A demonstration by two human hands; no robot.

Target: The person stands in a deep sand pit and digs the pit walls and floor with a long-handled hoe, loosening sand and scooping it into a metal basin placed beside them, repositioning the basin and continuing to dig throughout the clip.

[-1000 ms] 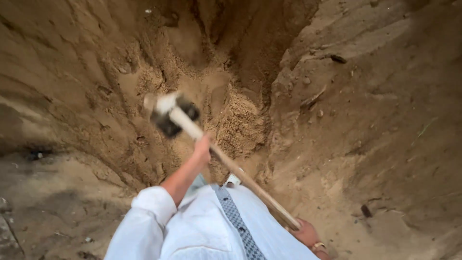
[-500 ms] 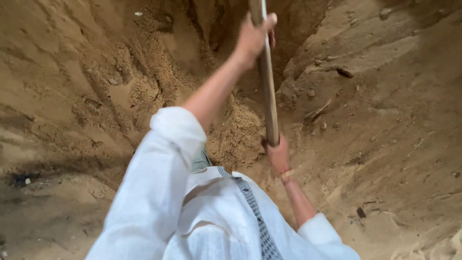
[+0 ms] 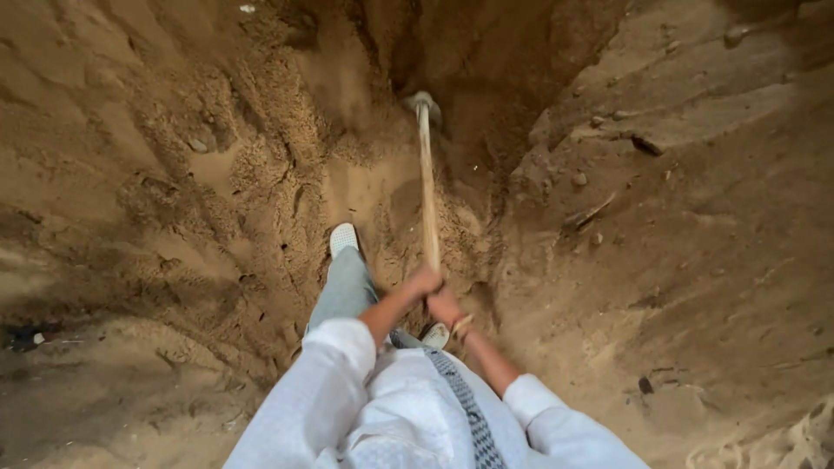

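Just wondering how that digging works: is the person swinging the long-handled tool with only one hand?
No, both the left hand and the right hand grip the end of the wooden handle.

Both hands sit together at the near end of the long wooden-handled digging tool, the left hand just above and left of the right hand. The handle runs straight ahead; its metal head is in the soil at the far end of the sandy earth trench. The left foot's pale shoe is planted left of the handle, and the other shoe lies below the hands. Earth walls rise on both sides.
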